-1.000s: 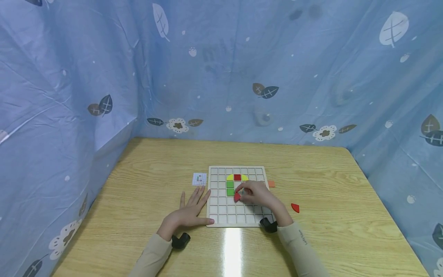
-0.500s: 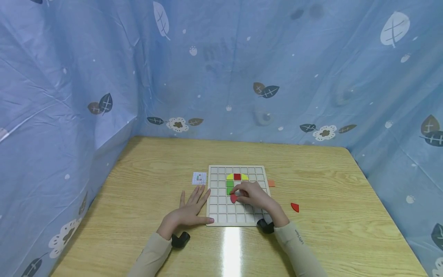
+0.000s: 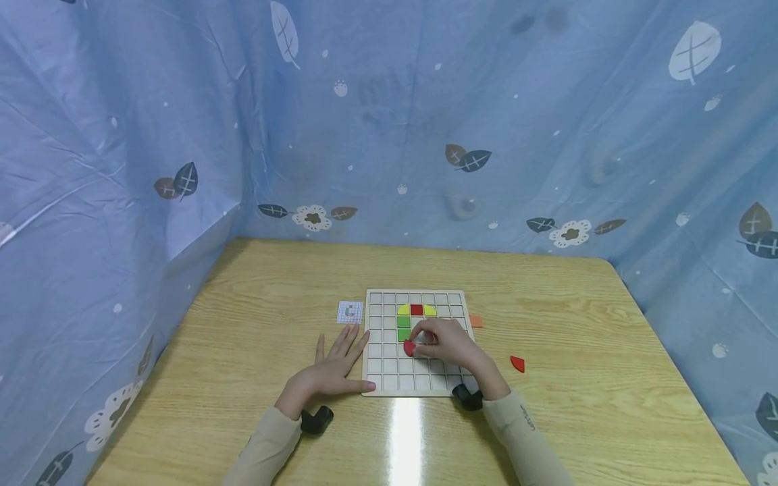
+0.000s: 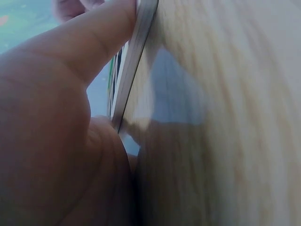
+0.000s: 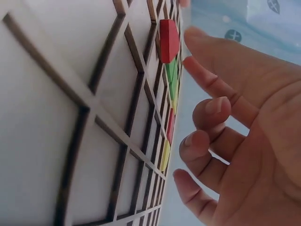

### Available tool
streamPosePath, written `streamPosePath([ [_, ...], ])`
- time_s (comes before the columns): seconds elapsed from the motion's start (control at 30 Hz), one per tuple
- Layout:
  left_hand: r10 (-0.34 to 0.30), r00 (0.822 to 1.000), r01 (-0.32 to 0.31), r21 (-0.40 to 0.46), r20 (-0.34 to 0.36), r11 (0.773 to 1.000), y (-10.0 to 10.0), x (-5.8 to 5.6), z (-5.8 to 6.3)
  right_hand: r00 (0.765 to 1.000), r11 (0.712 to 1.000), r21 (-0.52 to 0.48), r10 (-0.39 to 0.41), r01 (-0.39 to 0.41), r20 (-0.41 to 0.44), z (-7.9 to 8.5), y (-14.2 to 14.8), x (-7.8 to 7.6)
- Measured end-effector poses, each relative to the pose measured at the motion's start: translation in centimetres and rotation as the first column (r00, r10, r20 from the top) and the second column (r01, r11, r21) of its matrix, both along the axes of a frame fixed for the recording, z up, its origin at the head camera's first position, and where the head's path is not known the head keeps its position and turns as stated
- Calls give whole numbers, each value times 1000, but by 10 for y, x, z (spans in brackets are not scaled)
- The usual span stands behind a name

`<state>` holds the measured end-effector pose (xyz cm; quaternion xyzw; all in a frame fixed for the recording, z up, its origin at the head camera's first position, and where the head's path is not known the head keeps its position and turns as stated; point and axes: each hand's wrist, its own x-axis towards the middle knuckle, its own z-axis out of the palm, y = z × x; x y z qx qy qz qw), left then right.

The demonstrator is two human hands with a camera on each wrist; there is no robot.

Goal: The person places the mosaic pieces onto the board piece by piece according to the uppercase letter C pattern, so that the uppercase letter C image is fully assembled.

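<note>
In the head view, a pale square grid board (image 3: 383, 368) lies on the table. My left hand (image 3: 331, 376) rests with spread fingers at its left edge, thumb on the near-left corner; the left wrist view shows the thumb (image 4: 94, 37) against the board's edge. My right hand (image 3: 450, 343) is over the board with bent fingers. Its thumb and index finger are close beside a red quarter-round tile (image 3: 409, 348), with a small gap in the right wrist view, where the red tile (image 5: 168, 41) sits raised on the grid. Above it are green square tiles (image 3: 404, 328).
Up the board are a red square tile (image 3: 416, 310) and yellow quarter-round tiles (image 3: 430, 310). A small pattern card (image 3: 349, 312) lies left of the board. An orange piece (image 3: 477, 322) touches its right edge. Another red quarter-round tile (image 3: 517, 364) lies to the right.
My right hand carried the red quarter-round tile left to a cell below the green squares, then its fingers drew slightly away. My left hand has stayed in place.
</note>
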<state>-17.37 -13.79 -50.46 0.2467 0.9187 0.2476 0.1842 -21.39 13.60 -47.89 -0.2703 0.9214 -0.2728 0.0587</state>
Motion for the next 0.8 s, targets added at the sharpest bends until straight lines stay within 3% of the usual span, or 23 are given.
streamPosePath([
  [0.23, -2, 1000, 2, 11, -9, 1000, 1, 1, 2, 998, 997, 55, -60, 59, 19, 2, -6, 3],
  [0.37, 2, 1000, -2, 23, -1, 1000, 0, 0, 0, 999, 997, 62, -53, 52, 8, 1, -11, 4],
  [0.67, 24, 999, -25, -21, -34, 999, -2, -6, -20, 1000, 997, 79, -24, 25, -7, 0, -14, 5],
  [0.8, 17, 999, -16, 10, -28, 1000, -2, -4, -16, 1000, 996, 82, -17, 19, -25, 1, -13, 7],
])
